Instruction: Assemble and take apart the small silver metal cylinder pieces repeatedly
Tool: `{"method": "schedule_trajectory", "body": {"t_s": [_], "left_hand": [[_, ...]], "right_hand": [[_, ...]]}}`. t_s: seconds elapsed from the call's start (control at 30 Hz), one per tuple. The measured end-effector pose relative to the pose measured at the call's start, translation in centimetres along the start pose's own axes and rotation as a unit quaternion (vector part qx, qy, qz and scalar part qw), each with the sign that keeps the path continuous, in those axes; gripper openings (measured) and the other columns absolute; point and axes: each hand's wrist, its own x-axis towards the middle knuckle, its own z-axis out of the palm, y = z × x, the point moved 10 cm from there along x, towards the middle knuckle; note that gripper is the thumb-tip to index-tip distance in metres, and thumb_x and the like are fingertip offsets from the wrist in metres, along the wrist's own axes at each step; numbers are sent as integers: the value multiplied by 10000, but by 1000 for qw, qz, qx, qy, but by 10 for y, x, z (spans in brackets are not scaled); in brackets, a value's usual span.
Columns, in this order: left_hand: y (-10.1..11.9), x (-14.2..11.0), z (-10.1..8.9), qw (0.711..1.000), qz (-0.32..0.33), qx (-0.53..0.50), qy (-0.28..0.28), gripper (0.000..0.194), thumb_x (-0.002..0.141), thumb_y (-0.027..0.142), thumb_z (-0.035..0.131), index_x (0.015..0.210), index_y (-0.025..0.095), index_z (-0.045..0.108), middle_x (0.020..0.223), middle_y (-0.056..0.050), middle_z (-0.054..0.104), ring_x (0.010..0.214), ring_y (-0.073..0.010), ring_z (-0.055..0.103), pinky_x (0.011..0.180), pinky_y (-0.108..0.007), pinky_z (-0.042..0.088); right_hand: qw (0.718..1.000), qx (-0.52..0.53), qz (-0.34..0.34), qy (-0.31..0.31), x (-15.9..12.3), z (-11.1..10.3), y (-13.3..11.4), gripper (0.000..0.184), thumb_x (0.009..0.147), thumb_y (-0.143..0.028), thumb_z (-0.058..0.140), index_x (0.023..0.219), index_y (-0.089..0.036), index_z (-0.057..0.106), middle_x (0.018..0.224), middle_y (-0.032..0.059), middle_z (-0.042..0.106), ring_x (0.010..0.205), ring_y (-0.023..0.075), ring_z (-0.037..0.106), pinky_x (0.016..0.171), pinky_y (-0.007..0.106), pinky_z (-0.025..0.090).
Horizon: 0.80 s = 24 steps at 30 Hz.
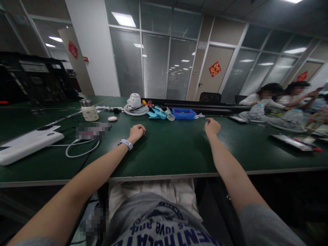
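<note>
My left hand (pixel 137 132), with a watch (pixel 126 144) on its wrist, rests on the green table with its fingers curled in. Nothing shows in it. My right hand (pixel 212 127) is at the table's right-middle, fingers bent inward and also with nothing visible in them. Beyond and between my hands lie light-blue fan blades (pixel 158 113), a clear plastic piece (pixel 170 115) and a blue basket (pixel 183 114) with small items inside. A white fan body (pixel 134 100) sits on a round white grille (pixel 136 109) past my left hand.
On the left of the green table (pixel 164 153) are a cream flask (pixel 89 110), a pink oval object (pixel 112 119), a looped white cable (pixel 82 155) and a long white device (pixel 30 147). At right lies a flat package (pixel 294 142); two people sit beyond clear-wrapped fan parts (pixel 257 112).
</note>
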Motion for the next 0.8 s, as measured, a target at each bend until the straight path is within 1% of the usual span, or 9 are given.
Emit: {"method": "schedule_trajectory", "body": {"t_s": [0.23,0.33,0.43,0.57,0.7,0.8], "left_hand": [[-2,2,1,1000,-1,-6,-2,229,648,82,441,688,188,640,637,-10,675,619,-137,625,630,-231,472],[-3,2,2,1000,-6,-6,-2,226,641,87,445,686,190,641,639,-9,679,618,-137,624,633,-232,476],[-4,3,3,1000,-6,-5,-5,229,638,92,444,687,190,644,639,-10,680,627,-139,628,643,-235,478],[-5,4,4,1000,1,-13,-9,222,644,94,441,687,188,638,637,-13,672,639,-142,637,637,-235,475],[-5,4,4,1000,3,-11,-8,224,651,91,439,692,186,639,644,-17,674,635,-144,637,629,-239,474],[-5,4,4,1000,7,-8,-7,227,646,93,441,694,186,642,641,-17,675,634,-145,635,629,-239,475]], "right_hand": [[999,16,29,-3,2,4,10,319,881,-186,481,1122,-229,685,1026,113,700,927,237,624,821,347,421],[999,24,42,-12,1,7,14,320,887,-205,472,1116,-217,695,1013,125,697,925,243,628,829,357,434],[998,33,40,-18,1,9,14,323,894,-215,458,1106,-205,702,1012,129,691,921,240,627,835,356,443],[998,33,32,-39,0,15,11,300,869,-242,527,1124,-216,682,1051,112,678,961,244,610,845,353,449],[997,33,15,-63,-2,24,8,346,845,-252,578,1185,-201,623,1147,124,620,1045,244,577,888,359,445],[994,33,26,-101,-4,37,14,460,812,-253,624,1258,-180,538,1221,153,554,1079,246,559,904,363,444]]}}
